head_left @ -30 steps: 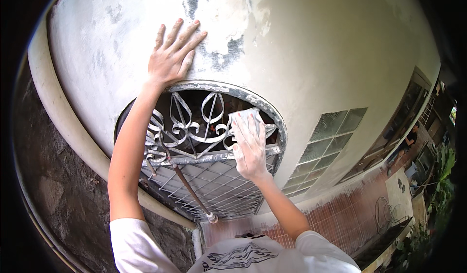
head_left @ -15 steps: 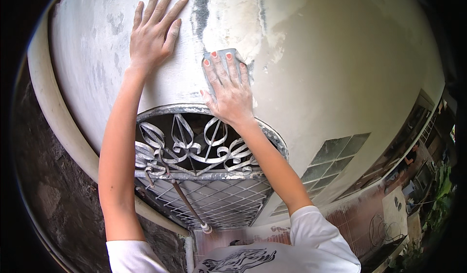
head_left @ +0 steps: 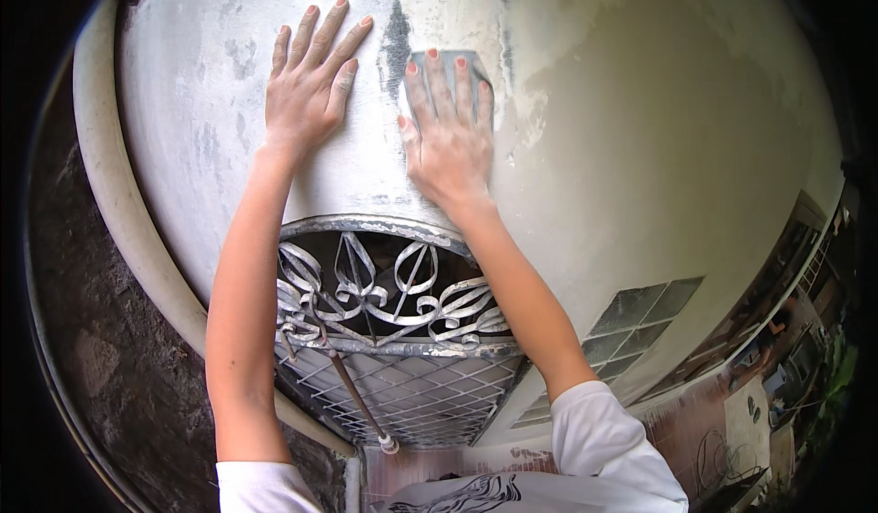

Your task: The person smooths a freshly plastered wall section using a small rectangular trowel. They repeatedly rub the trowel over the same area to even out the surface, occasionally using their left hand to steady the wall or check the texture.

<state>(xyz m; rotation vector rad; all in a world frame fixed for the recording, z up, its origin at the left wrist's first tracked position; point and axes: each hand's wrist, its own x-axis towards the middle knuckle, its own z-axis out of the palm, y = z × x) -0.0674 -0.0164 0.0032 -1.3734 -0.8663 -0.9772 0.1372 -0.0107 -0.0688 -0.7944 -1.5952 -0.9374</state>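
Note:
My left hand [head_left: 308, 97] lies flat on the whitish plastered wall [head_left: 219, 138], fingers spread and dusted with pale powder, holding nothing. To its right, my right hand [head_left: 453, 138] presses a grey sheet that looks like sandpaper [head_left: 474, 65] against the same wall. The fingers stretch over the sheet, and its upper edge and corners show around them; the palm hides the lower part. A dark grey streak [head_left: 396, 42] runs down the wall just left of the sheet. Both hands are above an arched opening with a scrolled metal grille [head_left: 366, 298].
Beneath the scrollwork is a lattice screen [head_left: 402, 394] with a brown rod [head_left: 358, 399] in front. A thick pale pipe [head_left: 110, 161] curves along the left. Lower right are a glass-block window [head_left: 631, 321], coiled cable [head_left: 722, 454] and plants [head_left: 832, 394].
My right hand has slid the sheet upward along the wall, farther from the arch. My left hand keeps its place on the wall while the whole view has shifted slightly.

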